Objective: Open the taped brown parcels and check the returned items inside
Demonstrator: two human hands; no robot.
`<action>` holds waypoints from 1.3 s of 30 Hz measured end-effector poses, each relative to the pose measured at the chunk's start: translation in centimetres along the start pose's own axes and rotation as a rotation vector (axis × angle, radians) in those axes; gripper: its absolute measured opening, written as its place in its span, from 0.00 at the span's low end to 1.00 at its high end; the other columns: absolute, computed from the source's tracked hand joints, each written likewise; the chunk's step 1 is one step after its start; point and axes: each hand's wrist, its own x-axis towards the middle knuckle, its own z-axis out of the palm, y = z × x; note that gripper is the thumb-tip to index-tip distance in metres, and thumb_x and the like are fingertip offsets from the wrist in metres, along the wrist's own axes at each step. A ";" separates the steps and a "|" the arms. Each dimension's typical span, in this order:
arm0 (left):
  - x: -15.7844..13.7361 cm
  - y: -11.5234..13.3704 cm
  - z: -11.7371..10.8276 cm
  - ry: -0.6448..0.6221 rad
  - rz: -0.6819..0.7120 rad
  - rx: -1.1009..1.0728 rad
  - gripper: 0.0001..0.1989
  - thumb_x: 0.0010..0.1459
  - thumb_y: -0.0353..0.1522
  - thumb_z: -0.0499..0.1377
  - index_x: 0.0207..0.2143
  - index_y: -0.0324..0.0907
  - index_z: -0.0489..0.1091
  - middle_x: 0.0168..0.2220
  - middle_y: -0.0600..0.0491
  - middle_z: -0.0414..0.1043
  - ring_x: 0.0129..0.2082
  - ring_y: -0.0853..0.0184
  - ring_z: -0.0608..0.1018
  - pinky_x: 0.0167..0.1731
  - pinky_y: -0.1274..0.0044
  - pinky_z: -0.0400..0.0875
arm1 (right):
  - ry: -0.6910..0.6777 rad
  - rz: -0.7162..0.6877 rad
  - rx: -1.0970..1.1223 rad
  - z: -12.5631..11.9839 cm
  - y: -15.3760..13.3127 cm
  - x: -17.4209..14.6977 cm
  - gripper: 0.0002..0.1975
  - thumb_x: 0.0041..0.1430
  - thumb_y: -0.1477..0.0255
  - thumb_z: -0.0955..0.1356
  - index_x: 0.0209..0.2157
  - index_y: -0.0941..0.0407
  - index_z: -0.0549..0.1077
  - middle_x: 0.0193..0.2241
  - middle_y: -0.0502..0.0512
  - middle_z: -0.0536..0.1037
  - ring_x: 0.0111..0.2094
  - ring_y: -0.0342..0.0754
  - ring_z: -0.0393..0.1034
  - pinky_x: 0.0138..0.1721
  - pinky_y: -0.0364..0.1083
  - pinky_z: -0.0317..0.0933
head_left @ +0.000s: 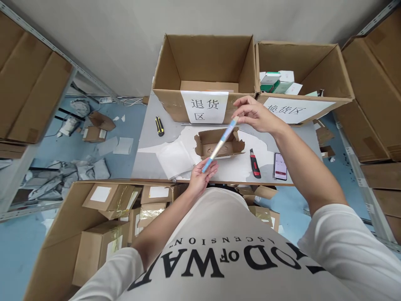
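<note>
A long, thin blue-and-white item (pixel 220 144) slants over the small torn-open carton (pixel 216 146) on the table; whether it is a slim box seen edge-on or a stick I cannot tell. My left hand (pixel 201 177) supports its lower, near end between thumb and fingers. At the upper, far end, my right hand (pixel 255 115) is closed on it with the fingertips. A sheet of white paper (pixel 177 159) lies left of the carton. To the right are a red-and-black utility knife (pixel 255 164) and a phone (pixel 280 166).
A large carton (pixel 169 100) and another carton with several green-and-white boxes (pixel 282 83) stand along the back. A yellow-and-black utility knife (pixel 159 126) lies at the table's left. Below the front edge, a big box (pixel 53 251) holds several parcels (pixel 100 242). Shelves flank both sides.
</note>
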 end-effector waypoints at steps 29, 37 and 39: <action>1.2 -1.0 0.1 -0.061 -0.045 0.298 0.21 0.47 0.47 0.66 0.25 0.37 0.72 0.26 0.49 0.77 0.20 0.71 0.75 0.29 0.75 0.70 | -0.241 0.308 -0.112 0.5 2.7 1.8 0.14 0.57 0.59 0.67 0.37 0.55 0.77 0.31 0.53 0.79 0.31 0.45 0.68 0.32 0.46 0.61; 2.4 1.0 0.2 -0.081 0.022 0.340 0.21 0.49 0.46 0.65 0.37 0.38 0.74 0.27 0.51 0.77 0.22 0.69 0.77 0.31 0.74 0.71 | -0.059 0.295 0.071 -3.7 2.6 5.0 0.10 0.59 0.64 0.68 0.39 0.56 0.72 0.32 0.53 0.78 0.33 0.47 0.71 0.32 0.46 0.65; 2.7 1.2 -0.2 -0.037 0.038 0.365 0.20 0.49 0.46 0.65 0.37 0.39 0.74 0.27 0.51 0.77 0.23 0.69 0.77 0.32 0.74 0.71 | 0.164 0.354 0.125 -5.3 3.7 7.3 0.08 0.62 0.69 0.66 0.40 0.58 0.70 0.35 0.56 0.78 0.35 0.47 0.72 0.34 0.46 0.66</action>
